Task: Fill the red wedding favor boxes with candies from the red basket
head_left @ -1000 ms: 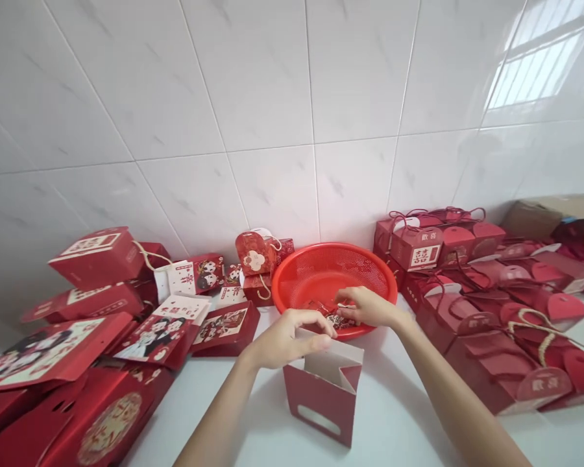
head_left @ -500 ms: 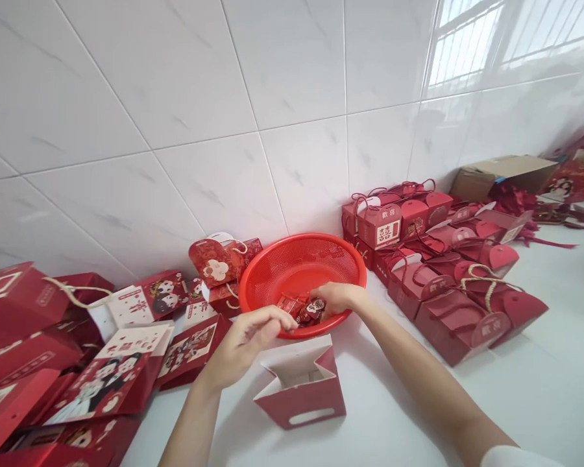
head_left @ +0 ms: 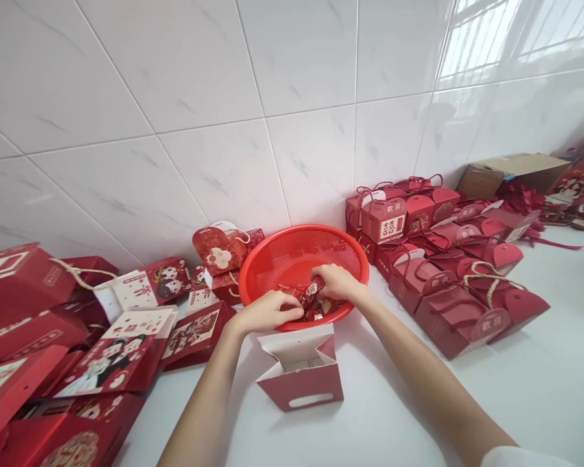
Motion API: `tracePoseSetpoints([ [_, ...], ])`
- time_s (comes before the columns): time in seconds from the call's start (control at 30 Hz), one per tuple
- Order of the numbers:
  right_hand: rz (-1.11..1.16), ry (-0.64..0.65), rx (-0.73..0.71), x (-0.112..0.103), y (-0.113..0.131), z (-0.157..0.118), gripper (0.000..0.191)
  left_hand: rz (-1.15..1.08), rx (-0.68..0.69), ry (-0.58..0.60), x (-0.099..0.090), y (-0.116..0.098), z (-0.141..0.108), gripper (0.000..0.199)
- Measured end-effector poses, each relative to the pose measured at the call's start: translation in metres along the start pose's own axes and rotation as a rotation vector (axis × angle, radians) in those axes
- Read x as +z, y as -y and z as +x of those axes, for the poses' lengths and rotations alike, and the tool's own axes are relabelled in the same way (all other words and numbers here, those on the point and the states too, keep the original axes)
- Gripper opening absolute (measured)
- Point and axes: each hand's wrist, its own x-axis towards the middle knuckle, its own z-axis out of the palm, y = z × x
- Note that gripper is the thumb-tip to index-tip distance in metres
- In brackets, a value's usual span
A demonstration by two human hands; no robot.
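Observation:
A red plastic basket (head_left: 253, 275) with perforated sides holds several small wrapped candies (head_left: 317, 314) in its near part. My right hand (head_left: 339, 283) reaches in over the right side, its fingers closed on a red-wrapped candy (head_left: 312, 288) with a light label. Over the near left rim comes my left hand (head_left: 267, 311), with curled fingers and thumb at the candies; whatever lies between its fingertips is hidden. Just in front of the basket stands a dark red paper gift box (head_left: 302, 386), upright with its top open and a handle slot on the near side.
Red gift boxes and bags (head_left: 111, 363) are piled on the left. On the right stand rows of closed red boxes (head_left: 460, 314) with cord handles. Further back lies a cardboard box (head_left: 516, 170) beside dark red ribbons (head_left: 520, 198). A tiled wall (head_left: 214, 175) rises behind the white tabletop (head_left: 379, 415).
My left hand has moved from above the near rim down into the basket among the candies. My right hand has lifted slightly, with a candy now showing at its fingers. The view has shifted slightly.

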Motion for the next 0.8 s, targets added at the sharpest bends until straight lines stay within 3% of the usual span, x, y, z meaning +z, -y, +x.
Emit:
tracePoseSetpoints([
  [0.07, 0.039, -0.057, 0.014, 0.003, 0.000, 0.001, 0.033, 0.059, -0.026, 0.109, -0.001, 0.001, 0.007, 0.034],
  [0.17, 0.072, -0.141, 0.011, 0.004, -0.001, 0.000, 0.029, 0.073, -0.051, 0.172, 0.000, 0.001, 0.016, 0.032],
  [0.3, 0.058, -0.221, 0.009, 0.002, 0.000, -0.003, 0.031, 0.090, -0.078, 0.161, 0.004, 0.002, 0.025, 0.055],
  [0.4, 0.003, -0.165, 0.010, -0.001, 0.004, -0.003, 0.033, 0.075, -0.084, 0.134, 0.007, 0.007, 0.032, 0.057],
  [0.6, -0.030, -0.019, 0.026, 0.002, 0.006, 0.002, 0.044, 0.035, -0.118, 0.176, 0.007, 0.007, 0.033, 0.041],
  [0.8, -0.010, 0.110, 0.092, 0.007, 0.007, -0.001, 0.080, 0.044, -0.187, 0.172, 0.012, 0.002, 0.025, 0.032],
])
